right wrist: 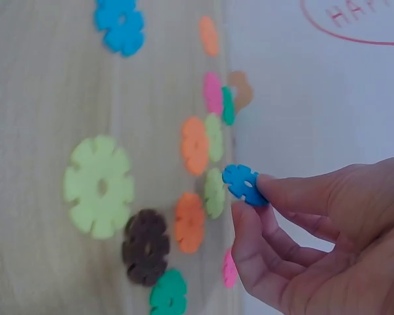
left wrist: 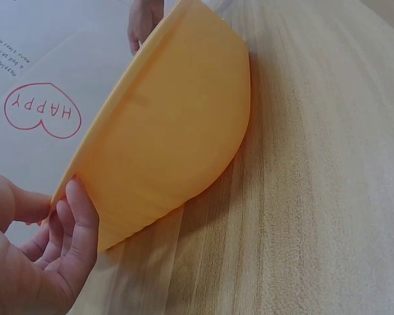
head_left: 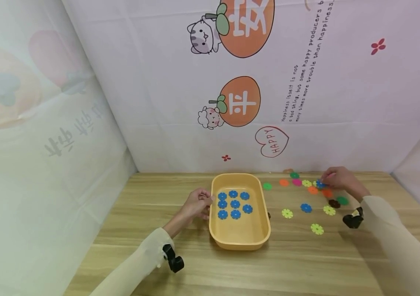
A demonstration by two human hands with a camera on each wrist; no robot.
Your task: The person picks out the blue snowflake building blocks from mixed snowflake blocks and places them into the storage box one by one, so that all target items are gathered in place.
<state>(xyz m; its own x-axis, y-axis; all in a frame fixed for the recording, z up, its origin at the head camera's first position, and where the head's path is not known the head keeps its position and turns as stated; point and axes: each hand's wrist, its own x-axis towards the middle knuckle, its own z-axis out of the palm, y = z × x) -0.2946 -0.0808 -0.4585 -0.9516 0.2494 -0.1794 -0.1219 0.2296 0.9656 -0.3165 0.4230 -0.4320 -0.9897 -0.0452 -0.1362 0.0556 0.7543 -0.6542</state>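
A yellow plastic tray [head_left: 241,232] stands on the wooden table, with several blue notched discs [head_left: 235,204] lying flat inside it. My left hand [head_left: 197,204] pinches the tray's left rim between thumb and fingers; the left wrist view shows the same grip on the tray wall [left wrist: 164,118]. Off to the right, my right hand [head_left: 339,179] pinches a blue snowflake disc [right wrist: 244,184] by its edge between thumb and fingers, above the loose discs. Another blue disc [head_left: 306,208] lies on the table between the tray and that hand.
Loose discs are scattered right of the tray: yellow-green [head_left: 317,229], orange [head_left: 284,182], pink [head_left: 296,182], green [head_left: 267,186] and dark brown [head_left: 334,203]. A white printed cloth [head_left: 180,144] hangs right behind the table's back edge, and more cloth walls the left side.
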